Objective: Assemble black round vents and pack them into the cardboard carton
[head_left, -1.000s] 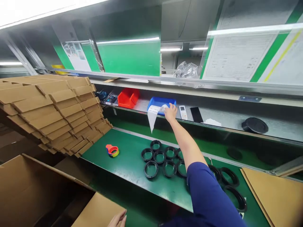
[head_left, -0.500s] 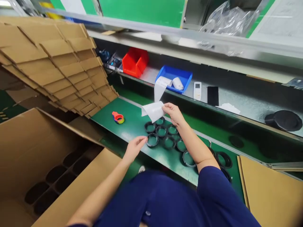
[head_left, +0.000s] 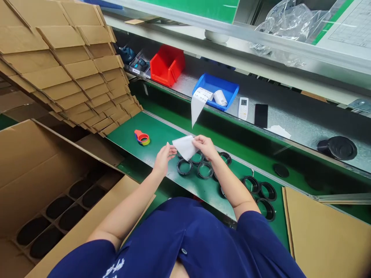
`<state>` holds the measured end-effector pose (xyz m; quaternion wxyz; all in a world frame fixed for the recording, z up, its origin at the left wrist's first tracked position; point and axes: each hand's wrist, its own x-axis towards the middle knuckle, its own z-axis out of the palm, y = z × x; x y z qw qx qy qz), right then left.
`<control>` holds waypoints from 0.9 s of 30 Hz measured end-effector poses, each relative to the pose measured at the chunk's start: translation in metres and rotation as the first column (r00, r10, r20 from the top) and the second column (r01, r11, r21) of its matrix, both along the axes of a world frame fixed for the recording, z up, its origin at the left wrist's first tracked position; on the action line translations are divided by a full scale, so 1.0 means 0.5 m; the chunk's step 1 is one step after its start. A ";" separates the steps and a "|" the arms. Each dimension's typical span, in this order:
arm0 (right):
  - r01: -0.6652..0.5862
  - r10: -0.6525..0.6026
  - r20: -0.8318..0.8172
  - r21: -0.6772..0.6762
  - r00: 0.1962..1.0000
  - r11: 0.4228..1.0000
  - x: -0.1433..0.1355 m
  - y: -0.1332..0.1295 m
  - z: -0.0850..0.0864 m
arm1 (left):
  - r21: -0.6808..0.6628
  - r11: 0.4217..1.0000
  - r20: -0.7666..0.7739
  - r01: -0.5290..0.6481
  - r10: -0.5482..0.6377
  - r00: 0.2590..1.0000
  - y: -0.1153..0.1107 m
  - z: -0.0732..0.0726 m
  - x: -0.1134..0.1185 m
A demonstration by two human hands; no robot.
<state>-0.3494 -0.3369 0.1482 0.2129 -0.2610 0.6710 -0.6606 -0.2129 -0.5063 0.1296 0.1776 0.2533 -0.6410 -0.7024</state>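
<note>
Between my hands is a white paper label (head_left: 184, 147), pinched at its right edge by my right hand (head_left: 206, 146). My left hand (head_left: 164, 157) is at the label's left edge with its fingers apart; whether they touch the paper I cannot tell. Below the label, several black rings (head_left: 205, 170) lie on the green bench (head_left: 155, 144), partly covered by the label and my right forearm. A printed label strip (head_left: 198, 104) hangs over the front of the blue bin (head_left: 228, 83), just above the label. A label roll (head_left: 220, 98) sits inside that bin.
Red, yellow and purple tape rings (head_left: 142, 137) lie on the bench's left. An open carton (head_left: 66, 154) with round black pieces in dividers stands at left, below stacked cardboard dividers (head_left: 66, 69). The shelf bears a red bin (head_left: 167, 65), a remote (head_left: 243, 108) and a phone (head_left: 261, 115).
The label in my right hand has come down and now shows apart from the hanging strip. My left hand has risen to the label's left edge, its fingers spreading. The view has shifted slightly.
</note>
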 end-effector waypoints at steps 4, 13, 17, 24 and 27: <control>-0.238 0.249 -0.100 0.117 0.963 0.964 0.004 -0.015 0.009 | -0.445 0.888 -0.143 -0.114 0.055 0.988 -0.021 -0.004 -0.005; 0.219 -0.165 -0.265 0.192 0.950 0.957 -0.153 -0.135 0.064 | -0.637 0.729 0.083 0.253 -0.261 0.962 -0.116 0.014 -0.122; 0.673 -0.617 -0.303 0.132 0.726 0.728 -0.310 -0.171 0.125 | -0.717 0.659 0.115 0.228 -0.210 0.971 -0.212 0.053 -0.204; 0.810 -0.750 -0.317 0.133 0.581 0.572 -0.369 -0.241 0.110 | -0.855 0.448 0.193 0.262 -0.194 0.962 -0.295 0.167 -0.398; 0.826 -0.763 -0.327 0.127 0.558 0.549 -0.359 -0.236 0.079 | -0.894 0.340 0.224 0.292 -0.227 0.948 -0.283 0.198 -0.470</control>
